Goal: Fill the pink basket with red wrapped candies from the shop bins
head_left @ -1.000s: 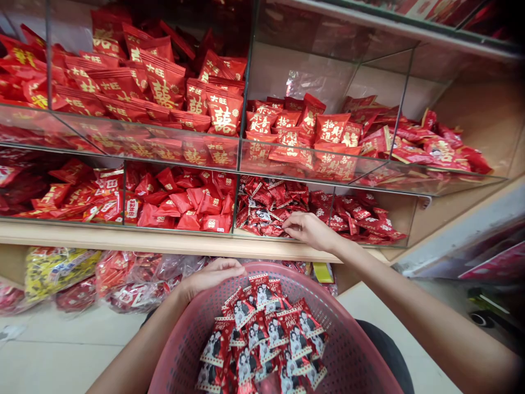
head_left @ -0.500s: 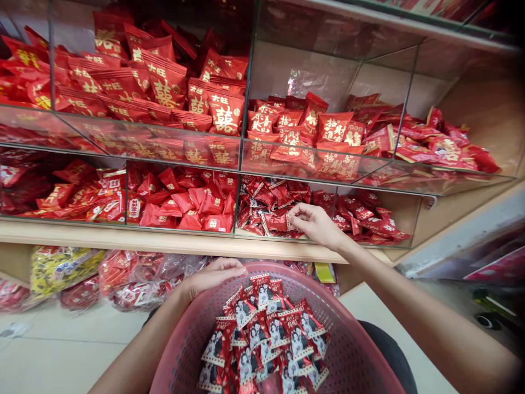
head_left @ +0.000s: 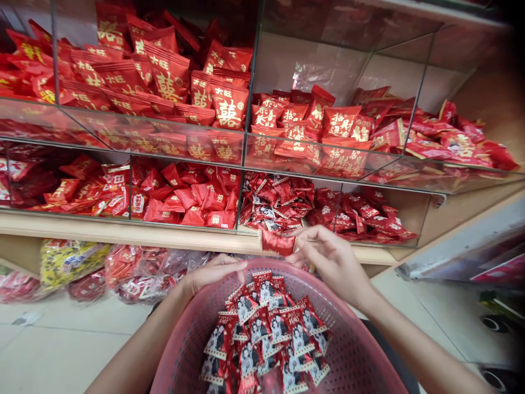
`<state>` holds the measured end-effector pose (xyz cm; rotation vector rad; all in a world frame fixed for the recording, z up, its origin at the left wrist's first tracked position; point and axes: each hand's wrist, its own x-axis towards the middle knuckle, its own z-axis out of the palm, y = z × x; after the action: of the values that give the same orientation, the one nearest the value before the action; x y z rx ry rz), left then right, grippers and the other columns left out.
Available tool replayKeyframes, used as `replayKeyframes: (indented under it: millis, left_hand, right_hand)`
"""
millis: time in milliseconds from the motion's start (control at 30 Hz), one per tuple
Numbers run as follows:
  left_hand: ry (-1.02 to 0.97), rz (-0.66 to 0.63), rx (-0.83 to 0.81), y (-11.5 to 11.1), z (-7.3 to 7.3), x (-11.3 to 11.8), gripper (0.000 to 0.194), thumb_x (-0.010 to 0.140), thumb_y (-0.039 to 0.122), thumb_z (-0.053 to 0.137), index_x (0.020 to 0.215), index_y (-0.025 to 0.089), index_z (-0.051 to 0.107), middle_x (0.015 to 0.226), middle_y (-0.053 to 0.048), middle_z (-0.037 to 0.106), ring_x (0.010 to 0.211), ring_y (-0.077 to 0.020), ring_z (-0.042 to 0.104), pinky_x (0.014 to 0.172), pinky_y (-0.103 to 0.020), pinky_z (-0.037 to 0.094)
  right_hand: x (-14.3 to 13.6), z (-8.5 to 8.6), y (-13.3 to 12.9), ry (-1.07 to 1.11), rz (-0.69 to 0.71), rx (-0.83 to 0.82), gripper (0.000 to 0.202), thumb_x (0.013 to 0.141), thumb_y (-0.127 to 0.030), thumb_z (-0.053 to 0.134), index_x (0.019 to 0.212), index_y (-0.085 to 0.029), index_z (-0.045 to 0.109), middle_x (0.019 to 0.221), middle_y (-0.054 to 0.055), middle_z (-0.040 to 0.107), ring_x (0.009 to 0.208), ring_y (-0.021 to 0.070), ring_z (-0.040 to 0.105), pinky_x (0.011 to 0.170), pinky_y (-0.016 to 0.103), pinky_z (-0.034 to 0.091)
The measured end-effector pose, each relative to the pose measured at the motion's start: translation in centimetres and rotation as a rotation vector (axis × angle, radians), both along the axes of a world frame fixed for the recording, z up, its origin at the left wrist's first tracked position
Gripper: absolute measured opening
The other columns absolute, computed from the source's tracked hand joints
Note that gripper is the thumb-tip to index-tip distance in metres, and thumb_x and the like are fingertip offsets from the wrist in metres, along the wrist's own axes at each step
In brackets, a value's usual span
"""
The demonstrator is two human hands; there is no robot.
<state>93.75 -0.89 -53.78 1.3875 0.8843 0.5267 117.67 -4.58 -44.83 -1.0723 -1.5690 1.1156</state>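
Between its fingertips my right hand (head_left: 328,260) pinches one red candy packet (head_left: 278,243), held above the far rim of a pink perforated basket (head_left: 348,350). My left hand (head_left: 215,272) grips that basket's rim on its left side, the thumb over the edge. Inside the basket lie several red packets with black-and-white printed figures (head_left: 260,328). Similar small packets (head_left: 274,200) fill the lower shelf compartment just beyond my right hand.
Glass-fronted shelves hold red packets with gold characters (head_left: 227,104) above and plain red packets (head_left: 209,202) lower left. Bagged sweets (head_left: 71,265) sit under the wooden shelf edge (head_left: 102,229). Dark round objects lie on the floor at right.
My right hand has come back from the lower compartment toward the basket, bringing the red packet out with it. My left hand stays on the rim. The view has shifted slightly.
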Motion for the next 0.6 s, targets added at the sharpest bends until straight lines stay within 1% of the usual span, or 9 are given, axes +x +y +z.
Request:
replayKeyframes:
  millis: [100,167,233,300,367,433,467,533,600]
  left_hand:
    - [-0.006,-0.019,0.043,0.4,-0.5,-0.1,0.043,0.080,0.048,0.050,0.061,0.016,0.071,0.068,-0.004,0.068,0.067,-0.0161,0.057,0.074,-0.027,0.038]
    - [0.004,0.003,0.010,0.6,-1.0,-0.2,0.047,0.080,0.051,0.048,0.060,0.015,0.071,0.063,-0.004,0.067,0.061,-0.0153,0.056,0.070,-0.027,0.039]
    - [0.043,0.032,-0.071,0.8,-1.3,-0.3,0.054,0.079,0.056,0.044,0.062,0.014,0.072,0.056,-0.003,0.064,0.052,-0.0135,0.052,0.063,-0.026,0.039]
    - [0.049,0.059,-0.161,0.8,-1.3,-0.3,0.058,0.078,0.060,0.042,0.066,0.012,0.071,0.055,-0.003,0.063,0.049,-0.0128,0.050,0.059,-0.026,0.039]
    - [-0.005,0.073,-0.196,0.7,-1.2,-0.3,0.053,0.077,0.058,0.046,0.072,0.012,0.071,0.063,-0.004,0.066,0.053,-0.0135,0.053,0.061,-0.026,0.039]
    - [-0.076,0.051,-0.150,0.6,-1.0,-0.2,0.040,0.075,0.051,0.055,0.078,0.013,0.069,0.073,-0.003,0.067,0.064,-0.0150,0.055,0.068,-0.026,0.040]
    - [-0.101,0.030,-0.116,0.6,-0.9,-0.1,0.035,0.074,0.047,0.058,0.080,0.014,0.069,0.076,-0.003,0.067,0.070,-0.0159,0.056,0.071,-0.026,0.040]
    - [-0.115,-0.011,-0.077,0.6,-1.0,0.0,0.031,0.073,0.043,0.061,0.081,0.013,0.068,0.078,-0.003,0.066,0.076,-0.0173,0.056,0.073,-0.026,0.040]
    - [-0.091,-0.027,-0.068,0.8,-1.3,-0.1,0.033,0.074,0.044,0.060,0.080,0.013,0.067,0.075,-0.002,0.065,0.074,-0.0176,0.055,0.070,-0.026,0.041]
  right_hand:
    - [-1.1,-2.2,-1.4,-0.021,0.106,-0.102,0.015,0.084,-0.033,0.048,0.083,-0.019,0.048,0.086,0.004,0.058,0.067,0.0139,0.064,0.059,0.026,0.052]
    - [-1.8,-3.7,-1.8,-0.119,0.117,-0.055,0.013,0.087,-0.030,0.043,0.082,-0.019,0.047,0.088,0.005,0.058,0.069,0.0133,0.063,0.061,0.026,0.051]
    - [-2.3,-5.1,-2.0,-0.296,0.097,0.102,0.011,0.088,-0.024,0.039,0.082,-0.019,0.048,0.090,0.005,0.058,0.077,0.0143,0.062,0.068,0.027,0.050]
    - [-2.7,-6.3,-2.2,-0.520,0.094,0.303,0.013,0.088,-0.018,0.037,0.087,-0.020,0.050,0.100,0.007,0.058,0.083,0.0158,0.061,0.073,0.029,0.049]
    - [-3.0,-7.3,-2.5,-0.728,0.130,0.453,0.018,0.087,-0.014,0.036,0.094,-0.020,0.051,0.116,0.009,0.054,0.081,0.0166,0.062,0.070,0.030,0.051]
    - [-3.1,-8.1,-2.9,-0.868,0.174,0.541,0.021,0.086,-0.011,0.036,0.097,-0.020,0.051,0.127,0.010,0.048,0.077,0.0172,0.063,0.067,0.029,0.052]
    - [-3.1,-8.5,-3.0,-0.901,0.189,0.570,0.022,0.085,-0.009,0.036,0.096,-0.019,0.052,0.129,0.010,0.046,0.078,0.0179,0.064,0.067,0.030,0.052]
    - [-3.1,-8.9,-3.3,-0.901,0.208,0.582,0.023,0.084,-0.007,0.037,0.093,-0.019,0.054,0.130,0.009,0.045,0.083,0.0195,0.063,0.071,0.030,0.052]
    - [-3.0,-9.2,-3.5,-0.823,0.211,0.516,0.024,0.084,-0.008,0.037,0.095,-0.021,0.054,0.132,0.007,0.043,0.084,0.0185,0.063,0.072,0.029,0.051]
